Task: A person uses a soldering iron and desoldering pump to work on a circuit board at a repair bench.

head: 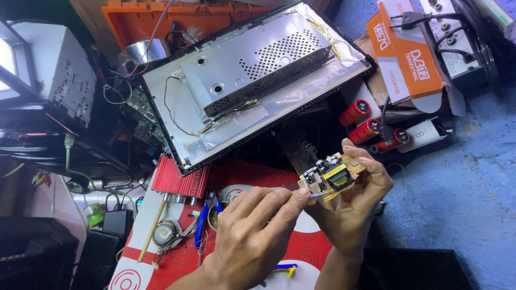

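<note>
My right hand [361, 208] holds up a small tan circuit board [330, 176] by its edges; the board carries a yellow transformer and several small capacitors. My left hand [252, 231] pinches a thin metal tool [315, 195], and the tool's tip touches the lower left edge of the board. Both hands hover above a red and white mat [309, 249].
An opened flat panel with a perforated metal shield [252, 70] lies behind the hands. A red finned heat sink [180, 180], blue-handled pliers [201, 223] and a wooden stick lie at left. Red capacitors [365, 129], a white adapter [424, 134] and an orange carton [408, 53] sit at right.
</note>
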